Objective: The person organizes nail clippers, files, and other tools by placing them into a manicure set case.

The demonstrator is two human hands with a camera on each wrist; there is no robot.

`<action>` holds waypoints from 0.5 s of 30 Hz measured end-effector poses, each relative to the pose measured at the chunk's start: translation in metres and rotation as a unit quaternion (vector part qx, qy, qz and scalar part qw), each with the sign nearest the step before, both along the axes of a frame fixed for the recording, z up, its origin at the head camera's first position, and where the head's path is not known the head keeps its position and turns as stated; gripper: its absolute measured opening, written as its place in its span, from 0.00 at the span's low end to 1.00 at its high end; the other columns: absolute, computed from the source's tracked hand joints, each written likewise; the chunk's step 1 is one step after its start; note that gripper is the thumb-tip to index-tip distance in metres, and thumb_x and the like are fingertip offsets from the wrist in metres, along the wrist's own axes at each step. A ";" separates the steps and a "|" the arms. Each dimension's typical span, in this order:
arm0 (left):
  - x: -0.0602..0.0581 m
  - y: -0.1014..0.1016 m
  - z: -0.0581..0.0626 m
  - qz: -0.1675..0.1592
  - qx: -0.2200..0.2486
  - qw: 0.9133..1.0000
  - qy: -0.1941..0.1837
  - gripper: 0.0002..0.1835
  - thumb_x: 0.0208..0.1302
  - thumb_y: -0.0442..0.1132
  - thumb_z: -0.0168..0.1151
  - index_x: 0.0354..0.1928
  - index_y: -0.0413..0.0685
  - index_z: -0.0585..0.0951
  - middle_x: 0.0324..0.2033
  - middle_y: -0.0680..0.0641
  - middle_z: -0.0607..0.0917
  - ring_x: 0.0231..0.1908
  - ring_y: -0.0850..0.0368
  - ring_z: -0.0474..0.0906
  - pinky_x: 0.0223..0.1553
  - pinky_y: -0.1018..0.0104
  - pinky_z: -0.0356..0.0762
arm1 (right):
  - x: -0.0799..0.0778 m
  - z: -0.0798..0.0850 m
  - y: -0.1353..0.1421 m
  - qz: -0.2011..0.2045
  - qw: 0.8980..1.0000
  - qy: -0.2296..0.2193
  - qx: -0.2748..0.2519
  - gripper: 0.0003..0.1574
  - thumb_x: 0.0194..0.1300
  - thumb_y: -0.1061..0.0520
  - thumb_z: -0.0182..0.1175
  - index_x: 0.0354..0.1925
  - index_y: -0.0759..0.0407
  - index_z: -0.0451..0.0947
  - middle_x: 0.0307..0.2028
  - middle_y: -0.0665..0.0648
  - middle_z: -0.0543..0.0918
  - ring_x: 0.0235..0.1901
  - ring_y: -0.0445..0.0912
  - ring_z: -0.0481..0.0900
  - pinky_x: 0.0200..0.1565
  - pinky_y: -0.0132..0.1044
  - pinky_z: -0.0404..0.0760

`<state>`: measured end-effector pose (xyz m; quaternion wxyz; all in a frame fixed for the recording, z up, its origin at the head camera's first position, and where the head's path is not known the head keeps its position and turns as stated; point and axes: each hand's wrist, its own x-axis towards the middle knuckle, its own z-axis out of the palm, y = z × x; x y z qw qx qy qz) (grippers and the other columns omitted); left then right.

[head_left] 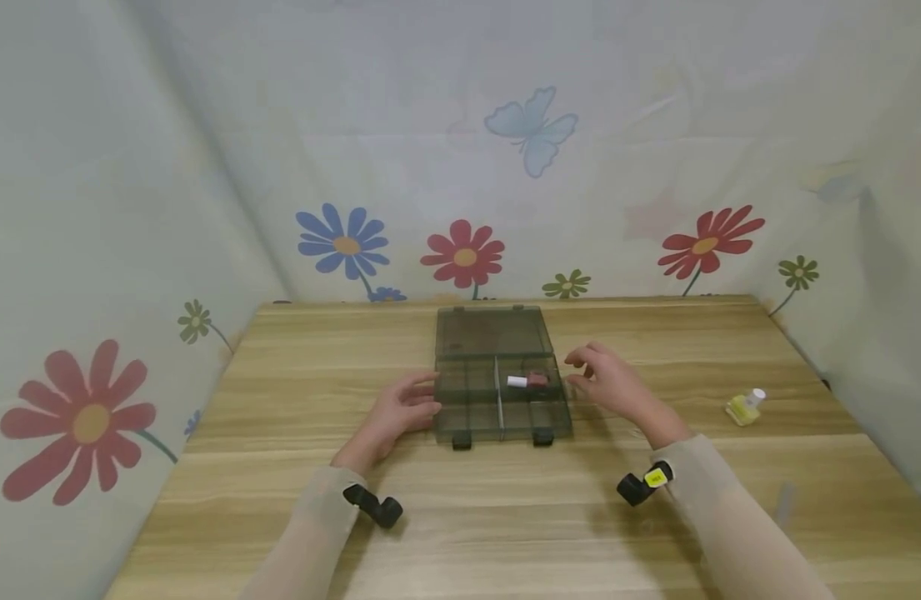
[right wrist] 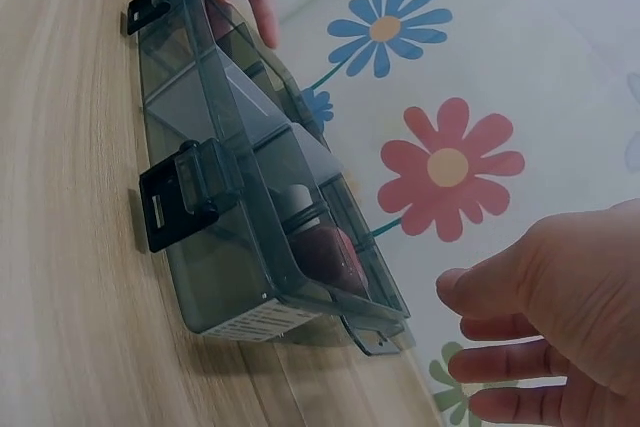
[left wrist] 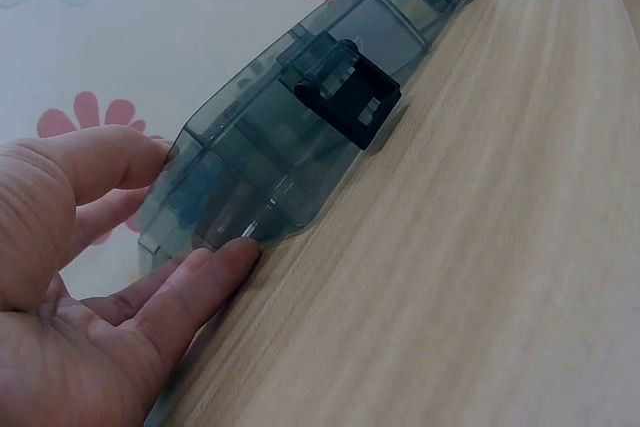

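Observation:
A translucent dark green compartment box [head_left: 478, 427] lies on the table with its lid [head_left: 493, 332] folded back. Inside, in the back right compartment, a dark red nail polish bottle [head_left: 538, 380] lies on its side, its white cap pointing left. My left hand [head_left: 396, 412] is at the box's left side; in the left wrist view its fingertips touch the wall and corner. Just off the right side is my right hand [head_left: 610, 383], fingers loosely bent and holding nothing; the right wrist view shows a gap between it and the box.
A yellow nail polish bottle [head_left: 743, 408] with a white cap stands on the table to the right. Closer to me lies a faint clear strip [head_left: 785, 504]. Two black latches [head_left: 462, 440] hang at the box's front. A flower-printed cloth [head_left: 400, 150] closes off the table's back and sides.

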<state>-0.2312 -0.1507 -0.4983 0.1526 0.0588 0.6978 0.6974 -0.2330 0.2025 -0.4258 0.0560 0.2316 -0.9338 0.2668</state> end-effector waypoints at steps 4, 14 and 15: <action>0.002 -0.001 0.006 -0.017 0.001 1.000 -0.005 0.33 0.60 0.30 0.62 0.67 0.44 0.64 0.62 0.32 0.65 0.58 0.40 0.67 0.45 0.56 0.78 | 0.002 0.000 0.004 -0.010 1.000 0.004 -0.010 0.14 0.59 0.64 0.63 0.44 0.66 0.77 0.39 0.61 0.77 0.33 0.50 0.76 0.34 0.43 0.77; 0.011 0.002 0.024 -0.026 0.000 1.000 -0.004 0.33 0.60 0.29 0.61 0.67 0.40 0.63 0.62 0.31 0.65 0.56 0.40 0.69 0.46 0.55 0.78 | 0.008 -0.005 0.019 -0.029 0.999 0.001 -0.025 0.15 0.60 0.65 0.62 0.46 0.66 0.76 0.39 0.63 0.76 0.33 0.50 0.76 0.35 0.44 0.78; 0.011 0.002 0.023 -0.026 -0.001 1.000 -0.004 0.32 0.60 0.30 0.61 0.67 0.40 0.63 0.61 0.31 0.65 0.55 0.41 0.70 0.46 0.55 0.77 | 0.009 -0.005 0.021 -0.031 0.999 0.002 -0.027 0.15 0.60 0.65 0.62 0.46 0.67 0.76 0.39 0.63 0.76 0.32 0.50 0.76 0.34 0.44 0.78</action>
